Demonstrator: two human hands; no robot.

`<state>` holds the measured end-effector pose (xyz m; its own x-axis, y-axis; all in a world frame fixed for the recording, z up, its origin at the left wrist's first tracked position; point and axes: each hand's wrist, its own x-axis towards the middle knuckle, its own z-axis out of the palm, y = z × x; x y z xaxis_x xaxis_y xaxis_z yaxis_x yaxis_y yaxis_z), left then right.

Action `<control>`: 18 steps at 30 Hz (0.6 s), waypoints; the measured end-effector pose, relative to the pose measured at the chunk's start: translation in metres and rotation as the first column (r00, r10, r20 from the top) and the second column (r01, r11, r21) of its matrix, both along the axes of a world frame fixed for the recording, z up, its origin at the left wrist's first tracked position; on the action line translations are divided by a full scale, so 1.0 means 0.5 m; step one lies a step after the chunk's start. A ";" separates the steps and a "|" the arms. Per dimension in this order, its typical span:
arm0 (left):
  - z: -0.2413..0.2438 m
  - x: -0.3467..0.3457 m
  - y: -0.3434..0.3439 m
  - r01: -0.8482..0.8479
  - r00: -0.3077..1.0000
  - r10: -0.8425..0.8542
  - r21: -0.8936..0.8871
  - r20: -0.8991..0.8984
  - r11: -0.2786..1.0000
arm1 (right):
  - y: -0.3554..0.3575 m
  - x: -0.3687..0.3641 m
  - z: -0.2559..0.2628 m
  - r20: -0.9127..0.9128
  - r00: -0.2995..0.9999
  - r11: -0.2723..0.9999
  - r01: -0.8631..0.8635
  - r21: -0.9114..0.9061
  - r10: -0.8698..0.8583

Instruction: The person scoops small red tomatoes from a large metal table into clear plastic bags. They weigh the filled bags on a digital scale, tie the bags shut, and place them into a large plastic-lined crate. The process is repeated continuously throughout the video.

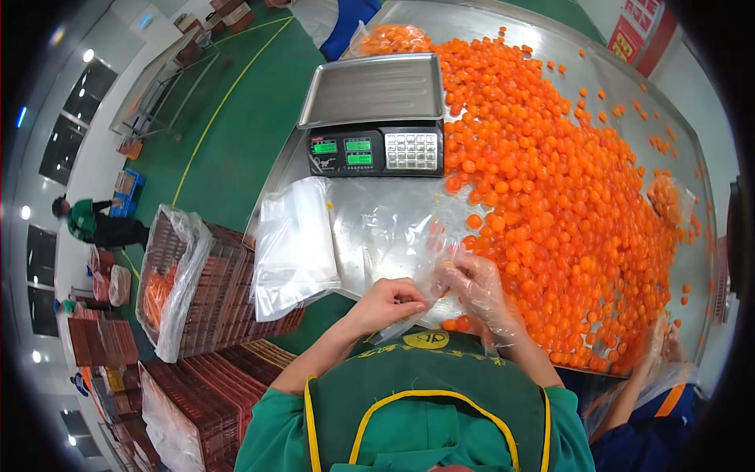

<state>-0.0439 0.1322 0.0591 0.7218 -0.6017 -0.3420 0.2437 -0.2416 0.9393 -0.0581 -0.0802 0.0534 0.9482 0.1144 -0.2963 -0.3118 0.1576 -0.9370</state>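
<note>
A thin clear plastic bag lies over the metal table in front of me. My left hand, bare, pinches its near edge between thumb and fingers. Opposite it, my right hand wears a clear plastic glove and also grips the bag; its fingertips are partly blurred by the film. Just right of that hand spreads a large heap of round orange balls that look like salted egg yolks. A stack of flat clear bags rests left of the held bag, overhanging the table's edge.
A digital scale with a steel pan stands beyond the bags. Filled bags sit at the far end and right side. Plastic crates stack at left. A co-worker's hands are at lower right.
</note>
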 end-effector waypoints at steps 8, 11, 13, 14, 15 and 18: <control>0.045 -0.003 -0.013 -0.216 0.976 0.209 -0.139 -0.065 0.966 | 0.005 0.000 0.039 -0.043 0.982 0.981 -0.181 0.066 0.184; 0.028 -0.010 -0.010 -0.248 0.969 0.247 -0.191 -0.033 0.950 | 0.013 0.002 0.047 0.007 0.981 0.979 -0.192 0.064 0.192; 0.024 -0.009 -0.005 -0.314 0.949 0.308 -0.245 -0.064 0.917 | 0.011 0.001 0.063 -0.024 0.984 0.982 -0.175 0.076 0.177; 0.032 -0.006 0.005 -0.375 0.927 0.360 -0.283 -0.103 0.883 | 0.010 0.005 0.061 -0.033 0.982 0.981 -0.184 0.065 0.186; 0.038 -0.001 0.014 -0.424 0.905 0.399 -0.318 -0.145 0.848 | 0.005 0.007 0.055 -0.044 0.982 0.982 -0.181 0.055 0.184; 0.064 0.011 0.060 -0.603 0.738 0.667 -0.342 0.106 0.721 | -0.005 0.020 0.057 -0.049 0.936 0.937 -0.344 0.068 0.347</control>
<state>-0.0385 0.1624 0.0909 0.9992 -0.0170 -0.0372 0.0395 0.1654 0.9854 -0.0479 -0.0828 0.0820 0.8280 0.4504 -0.3341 -0.4116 0.0835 -0.9075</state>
